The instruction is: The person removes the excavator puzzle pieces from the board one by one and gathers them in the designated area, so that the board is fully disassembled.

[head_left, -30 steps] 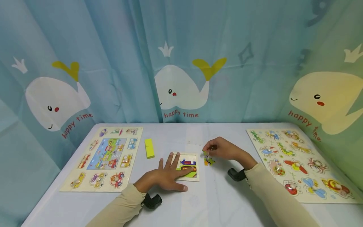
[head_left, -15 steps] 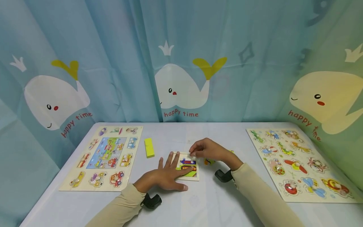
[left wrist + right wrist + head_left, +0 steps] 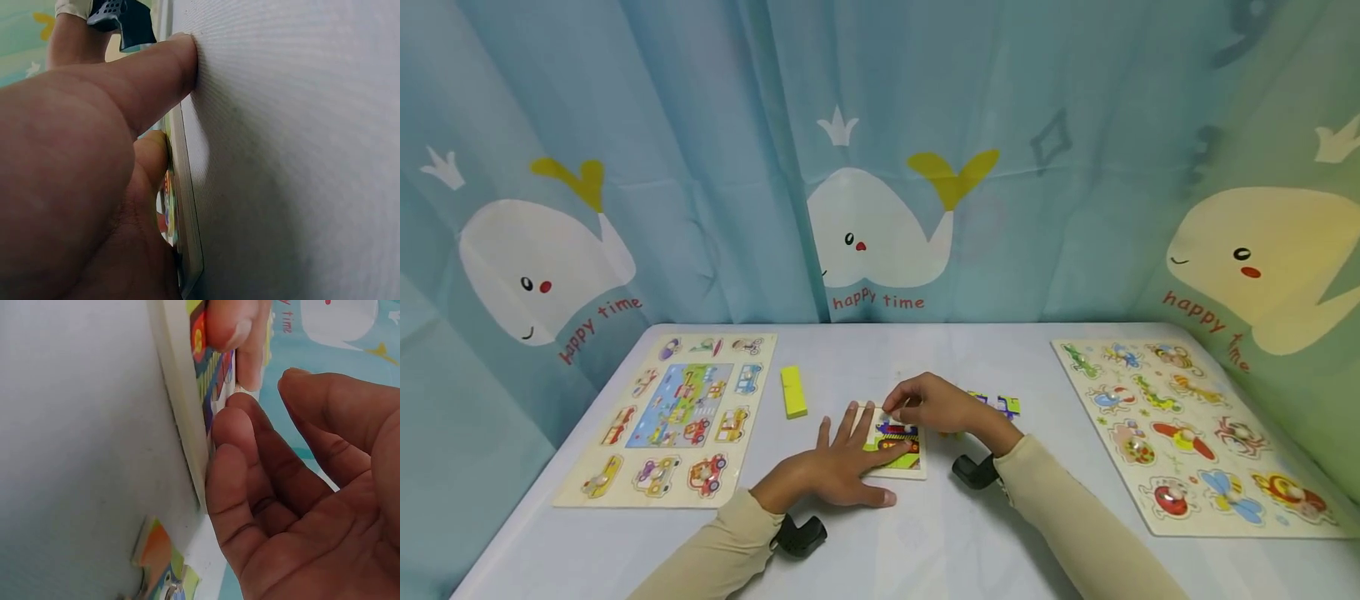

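A small wooden jigsaw puzzle (image 3: 913,460) with a blue and orange tracked vehicle lies in its pale frame at the middle of the table. My left hand (image 3: 842,468) rests flat across its left side, fingers spread; the thumb lies on the cloth below it. My right hand (image 3: 928,402) is over the puzzle's top edge. In the right wrist view its fingertips (image 3: 230,428) touch the puzzle's face, the thumb stands apart from them, and no piece shows between. Loose jigsaw pieces (image 3: 1009,406) lie right of the puzzle, partly hidden by the right hand; one piece (image 3: 159,553) shows close up below it.
A yellow block (image 3: 793,392) lies beyond the left hand. A vehicle peg puzzle board (image 3: 568,492) lies at the left and an insect peg puzzle board (image 3: 1165,523) at the right. A blue whale-print curtain (image 3: 737,167) hangs behind the table.
The right hand has moved left from the loose pieces to the puzzle's top edge, uncovering some pieces at the right. The left hand has stayed pressed on the puzzle.
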{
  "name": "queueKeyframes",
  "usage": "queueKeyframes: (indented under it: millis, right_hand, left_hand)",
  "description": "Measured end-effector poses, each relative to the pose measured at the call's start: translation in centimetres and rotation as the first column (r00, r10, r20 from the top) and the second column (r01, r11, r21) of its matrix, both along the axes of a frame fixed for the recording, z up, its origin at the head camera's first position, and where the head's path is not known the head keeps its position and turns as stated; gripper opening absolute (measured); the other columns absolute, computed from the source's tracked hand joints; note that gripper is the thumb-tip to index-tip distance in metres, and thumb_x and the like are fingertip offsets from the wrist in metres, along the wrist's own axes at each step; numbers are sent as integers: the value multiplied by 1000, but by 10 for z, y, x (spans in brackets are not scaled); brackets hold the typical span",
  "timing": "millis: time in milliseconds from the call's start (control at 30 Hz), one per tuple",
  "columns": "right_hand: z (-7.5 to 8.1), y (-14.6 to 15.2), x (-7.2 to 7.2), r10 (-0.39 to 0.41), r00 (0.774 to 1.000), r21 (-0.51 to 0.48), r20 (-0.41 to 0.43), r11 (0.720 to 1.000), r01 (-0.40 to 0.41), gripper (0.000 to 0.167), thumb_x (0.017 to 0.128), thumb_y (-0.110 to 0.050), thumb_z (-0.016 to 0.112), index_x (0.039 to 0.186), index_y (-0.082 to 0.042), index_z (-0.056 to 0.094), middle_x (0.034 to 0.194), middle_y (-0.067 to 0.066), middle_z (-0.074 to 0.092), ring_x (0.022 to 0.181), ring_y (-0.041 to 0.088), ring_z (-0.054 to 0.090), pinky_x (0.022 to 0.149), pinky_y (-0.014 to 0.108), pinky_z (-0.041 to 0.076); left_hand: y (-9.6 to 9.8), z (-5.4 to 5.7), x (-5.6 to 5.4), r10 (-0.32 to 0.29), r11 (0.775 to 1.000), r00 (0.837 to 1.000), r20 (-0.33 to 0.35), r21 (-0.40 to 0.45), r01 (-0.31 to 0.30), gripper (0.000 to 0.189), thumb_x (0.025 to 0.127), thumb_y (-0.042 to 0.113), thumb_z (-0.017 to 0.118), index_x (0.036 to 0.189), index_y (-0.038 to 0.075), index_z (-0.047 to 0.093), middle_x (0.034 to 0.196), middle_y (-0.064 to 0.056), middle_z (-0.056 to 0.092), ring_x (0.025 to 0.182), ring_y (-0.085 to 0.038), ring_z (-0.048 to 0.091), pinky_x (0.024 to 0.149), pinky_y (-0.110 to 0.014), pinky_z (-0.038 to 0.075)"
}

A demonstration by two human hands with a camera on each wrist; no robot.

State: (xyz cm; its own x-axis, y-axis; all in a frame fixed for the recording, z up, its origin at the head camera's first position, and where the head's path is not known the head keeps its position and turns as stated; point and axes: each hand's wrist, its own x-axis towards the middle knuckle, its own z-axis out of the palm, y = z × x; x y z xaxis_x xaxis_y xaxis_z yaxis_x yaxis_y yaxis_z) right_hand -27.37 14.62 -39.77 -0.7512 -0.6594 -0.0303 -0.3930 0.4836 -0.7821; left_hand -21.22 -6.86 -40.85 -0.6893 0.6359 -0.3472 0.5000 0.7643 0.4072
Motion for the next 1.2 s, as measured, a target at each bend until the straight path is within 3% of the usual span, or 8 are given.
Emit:
queueKeyframes:
  millis: [233,533,833,1000,1200]
  right_hand:
    - [3,-4,3,20,999,22,24,1000,-21,15,96,-3,59,106,0,69,104,5,68,93,15,61,86,33,48]
    - [2,-7,6,15,1000,-13,-27,1000,-15,16,95,0,59,108,3,67,100,7,67,86,19,60,76,30,50]
    - [-4,-8,3,-41,999,-67,32,997,43,17,93,0,61,108,1,68,102,8,67,84,16,60,78,31,50]
    - [0,-7,3,-23,998,-108,63,994,30,14,93,0,61,103,5,69,95,10,70,79,15,61,73,29,51]
    - [5,-8,3,3,997,-89,73,996,4,14,93,1,59,99,5,71,94,9,71,78,14,60,72,29,50]
  left_hand:
    - [0,1,1,-7,1000,1000,-8,-1,7,70,92,61,52,153,40,27,160,-13,-18,142,-34,-25,105,-66,-10]
    - [3,1,0,-4,1000,1000,-10,-5,4,70,91,62,53,153,44,25,160,-11,-17,142,-32,-25,107,-65,-10]
    - [3,3,-1,-16,1000,1000,-10,-17,16,70,92,60,53,153,45,24,160,-12,-16,142,-33,-24,106,-65,-9]
    - [2,3,-1,-17,1000,1000,-14,-26,16,70,92,60,53,153,44,24,160,-12,-16,142,-33,-24,107,-65,-8]
    - [1,3,0,-20,1000,1000,-16,-14,20,69,92,60,52,153,42,24,160,-13,-17,142,-34,-24,106,-66,-8]
